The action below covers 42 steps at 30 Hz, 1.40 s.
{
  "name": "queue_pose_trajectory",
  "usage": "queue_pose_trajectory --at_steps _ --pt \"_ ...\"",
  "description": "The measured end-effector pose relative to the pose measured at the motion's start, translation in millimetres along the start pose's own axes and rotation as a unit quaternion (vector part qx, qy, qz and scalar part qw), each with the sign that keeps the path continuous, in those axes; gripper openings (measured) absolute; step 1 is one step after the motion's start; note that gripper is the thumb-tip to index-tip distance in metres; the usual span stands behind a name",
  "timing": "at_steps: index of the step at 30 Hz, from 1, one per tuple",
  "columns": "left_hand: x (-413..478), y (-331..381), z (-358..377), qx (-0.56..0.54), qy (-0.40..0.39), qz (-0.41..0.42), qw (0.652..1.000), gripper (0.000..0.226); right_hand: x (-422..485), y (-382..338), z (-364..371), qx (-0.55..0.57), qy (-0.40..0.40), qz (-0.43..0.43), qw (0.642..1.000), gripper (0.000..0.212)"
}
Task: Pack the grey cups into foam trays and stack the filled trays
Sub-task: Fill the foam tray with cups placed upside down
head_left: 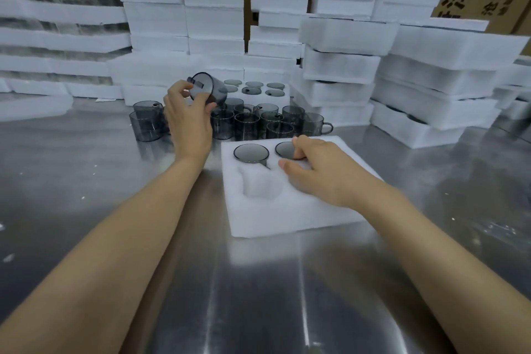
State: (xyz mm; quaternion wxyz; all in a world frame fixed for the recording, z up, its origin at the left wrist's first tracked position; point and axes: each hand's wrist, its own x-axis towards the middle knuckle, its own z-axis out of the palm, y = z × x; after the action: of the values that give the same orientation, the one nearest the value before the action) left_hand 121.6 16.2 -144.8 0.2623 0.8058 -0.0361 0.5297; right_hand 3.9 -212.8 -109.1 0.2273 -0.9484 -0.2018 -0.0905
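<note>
We see a steel worktop (86,181) ringed by stacks of white foam trays (431,80). An open foam tray (287,210) sits front centre, two far pockets filled, an empty pocket (260,185) near left. Loose cups (250,123), smoky grey, see-through, with handles, cluster upright just behind it. Left hand (189,121) grips a tilted cup (211,89) above the cluster. Right hand (321,172) rests on the tray, fingers curled at the second seated cup (284,149); whether it grips, we cannot tell. First seated cup (250,153) lies beside it.
</note>
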Motion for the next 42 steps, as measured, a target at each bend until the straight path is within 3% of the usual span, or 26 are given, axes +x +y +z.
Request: queue_pose_trajectory --at_steps 5,9,12,14,16,19,21,24,26,28,31,35,38,40,42 --pt "-21.0 20.5 -30.7 -0.079 0.013 -0.013 0.997 0.018 -0.5 5.1 1.6 0.091 0.036 0.044 0.994 0.025" --pt "-36.0 27.5 -55.0 -0.187 0.009 -0.074 0.98 0.033 -2.0 5.7 5.4 0.067 0.066 0.029 0.995 0.017" --pt "-25.6 46.1 -70.7 -0.367 0.032 -0.142 0.919 0.032 -5.9 1.8 7.3 0.02 0.117 -0.028 0.992 0.047" --pt "-21.0 58.7 -79.7 -0.467 -0.024 -0.152 0.871 0.034 -7.9 -1.6 6.4 0.01 0.149 -0.079 0.986 0.06" --pt "-23.0 65.5 -77.9 -0.501 -0.098 -0.135 0.85 0.035 -8.9 -4.1 3.5 0.024 0.17 -0.136 0.976 0.072" --pt "-26.7 68.7 -73.3 -0.444 -0.186 -0.091 0.872 0.035 -8.8 -5.7 1.2 0.02 0.194 -0.207 0.959 0.078" --pt "-25.1 69.6 -75.5 -0.364 -0.213 -0.022 0.907 0.033 -7.3 -5.0 1.6 -0.005 0.201 -0.223 0.954 0.073" --pt "-27.1 64.2 -79.1 -0.27 -0.203 0.108 0.935 0.033 -3.6 -3.0 3.4 0.002 0.213 -0.235 0.948 0.047" --pt "-28.3 63.5 -78.7 -0.254 -0.218 0.12 0.935 0.035 -2.7 -1.9 5.2 0.018 0.223 -0.23 0.947 0.026" --pt "-27.4 65.8 -76.2 -0.264 -0.204 0.105 0.937 0.038 -2.8 0.1 6.2 0.039 0.234 -0.212 0.948 0.012" --pt "-30.5 61.6 -69.8 -0.227 -0.122 0.124 0.958 0.034 -2.9 2.7 2.9 0.105 0.267 -0.141 0.948 0.014" --pt "-37.4 45.3 -62.2 -0.233 -0.142 -0.015 0.962 0.027 1.0 13.9 -15.0 0.151 0.376 0.001 0.914 0.015" --pt "-40.4 35.3 -58.0 -0.214 -0.229 -0.121 0.942 0.031 1.9 23.5 -29.3 0.335 0.364 0.095 0.864 0.022" --pt "-40.1 31.9 -56.1 -0.207 -0.259 -0.179 0.926 0.034 3.1 30.5 -36.4 0.475 0.32 0.157 0.805 0.025" --pt "-40.1 31.0 -54.6 -0.202 -0.272 -0.2 0.919 0.036 3.8 37.3 -38.4 0.545 0.268 0.202 0.768 0.024"
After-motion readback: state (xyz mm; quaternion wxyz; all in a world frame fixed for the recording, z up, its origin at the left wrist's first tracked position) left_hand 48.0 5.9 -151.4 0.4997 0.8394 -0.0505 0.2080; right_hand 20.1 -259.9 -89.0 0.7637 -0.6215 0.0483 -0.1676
